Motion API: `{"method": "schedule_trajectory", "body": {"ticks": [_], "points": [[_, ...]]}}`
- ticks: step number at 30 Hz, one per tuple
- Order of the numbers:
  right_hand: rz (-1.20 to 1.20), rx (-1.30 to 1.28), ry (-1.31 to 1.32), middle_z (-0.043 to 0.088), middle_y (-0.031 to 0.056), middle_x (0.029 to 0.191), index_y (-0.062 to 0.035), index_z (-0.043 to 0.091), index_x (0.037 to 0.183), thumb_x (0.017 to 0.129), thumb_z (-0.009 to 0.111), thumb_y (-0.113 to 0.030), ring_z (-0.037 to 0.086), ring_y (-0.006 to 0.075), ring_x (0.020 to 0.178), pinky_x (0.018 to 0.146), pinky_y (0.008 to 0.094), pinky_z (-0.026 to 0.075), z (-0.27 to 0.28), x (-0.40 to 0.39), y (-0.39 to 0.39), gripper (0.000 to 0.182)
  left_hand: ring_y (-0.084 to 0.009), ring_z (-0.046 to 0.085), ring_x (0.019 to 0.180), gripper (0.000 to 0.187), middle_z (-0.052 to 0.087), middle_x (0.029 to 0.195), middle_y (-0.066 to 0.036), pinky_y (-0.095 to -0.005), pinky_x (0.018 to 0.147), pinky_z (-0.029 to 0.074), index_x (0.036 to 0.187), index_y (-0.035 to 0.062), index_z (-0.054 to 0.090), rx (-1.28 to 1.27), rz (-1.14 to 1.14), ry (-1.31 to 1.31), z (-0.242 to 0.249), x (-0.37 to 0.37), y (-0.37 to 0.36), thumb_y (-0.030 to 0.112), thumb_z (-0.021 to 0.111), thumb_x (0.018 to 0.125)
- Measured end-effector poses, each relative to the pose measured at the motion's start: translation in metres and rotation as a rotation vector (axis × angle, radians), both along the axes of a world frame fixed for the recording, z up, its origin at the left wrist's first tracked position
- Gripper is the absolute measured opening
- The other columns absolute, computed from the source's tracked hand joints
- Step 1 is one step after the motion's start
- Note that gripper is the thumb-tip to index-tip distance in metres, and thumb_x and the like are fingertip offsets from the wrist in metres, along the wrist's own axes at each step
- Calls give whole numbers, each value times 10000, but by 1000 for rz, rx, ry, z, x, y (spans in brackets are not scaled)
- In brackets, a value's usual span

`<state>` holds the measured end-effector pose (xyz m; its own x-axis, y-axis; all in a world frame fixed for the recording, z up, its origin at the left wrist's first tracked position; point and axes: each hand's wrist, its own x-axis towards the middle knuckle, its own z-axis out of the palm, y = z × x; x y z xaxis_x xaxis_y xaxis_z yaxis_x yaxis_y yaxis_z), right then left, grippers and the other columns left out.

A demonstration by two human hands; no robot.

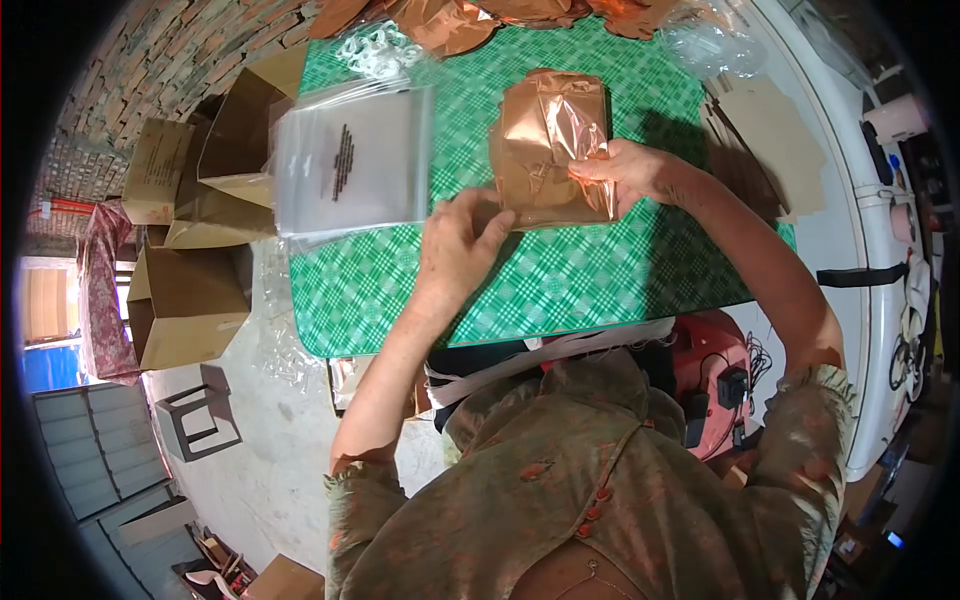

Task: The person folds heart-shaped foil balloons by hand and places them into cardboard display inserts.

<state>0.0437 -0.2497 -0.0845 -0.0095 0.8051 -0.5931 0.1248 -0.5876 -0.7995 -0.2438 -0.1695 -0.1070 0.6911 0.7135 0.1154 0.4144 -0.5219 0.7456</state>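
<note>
Green checked table [355, 290]; copper foil stack [545, 120] on it at wearer's 12 o'clock, clear bags [385, 170] at stack's 9. R hand [632, 175] pinches foil's 4 o'clock edge; L hand [460, 242] at 7 o'clock corner, can't tell if gripping. Prob. best: light pinch, edges squared w/ both.

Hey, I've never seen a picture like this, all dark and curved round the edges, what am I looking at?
No machine here: this one picture comes from a head-worn camera looking forward and down at its wearer's bare left hand and right hand. The curved look probably comes from a wide lens. On the green checked tablecloth lie clear plastic bags at left, with white loops beyond. The right hand pinches the copper-coloured foil stack; the left hand is at its near left corner.
</note>
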Motion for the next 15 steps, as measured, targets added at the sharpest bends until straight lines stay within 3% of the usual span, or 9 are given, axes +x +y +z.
{"method": "schedule_trajectory", "body": {"ticks": [1,2,6,12,15], "points": [[4,-8,-6,725,194,1211,50,569,1383,997,700,-455,761,286,1013,832,450,667,0,0,1,649,-253,672,865,244,741,945,-126,-399,820,515,1108,33,730,169,8,25,-4,2,-1,226,758,961],[9,-16,-12,724,194,1213,45,565,1390,997,702,-453,761,287,1016,830,452,668,-1,0,1,650,-305,606,824,223,685,849,-112,-438,774,466,915,44,755,292,47,-39,-6,4,-6,265,777,928],[15,-13,-41,723,189,1217,45,564,1398,991,702,-472,762,283,999,822,436,670,-5,0,2,672,-312,556,924,179,635,902,-102,-453,829,403,911,65,754,350,109,18,-18,9,-18,244,759,912],[77,-9,-111,720,186,1202,62,591,1372,967,706,-544,756,260,946,752,373,671,-5,1,3,738,-312,546,846,137,603,850,-92,-445,784,406,879,44,726,401,138,-75,-19,12,-31,172,767,903],[74,-51,-177,715,155,1221,12,630,1356,990,694,-497,710,211,1068,708,337,653,0,-3,3,630,-320,545,846,105,593,855,-104,-449,782,417,891,35,695,403,138,-115,-20,13,-35,120,756,886]]}}
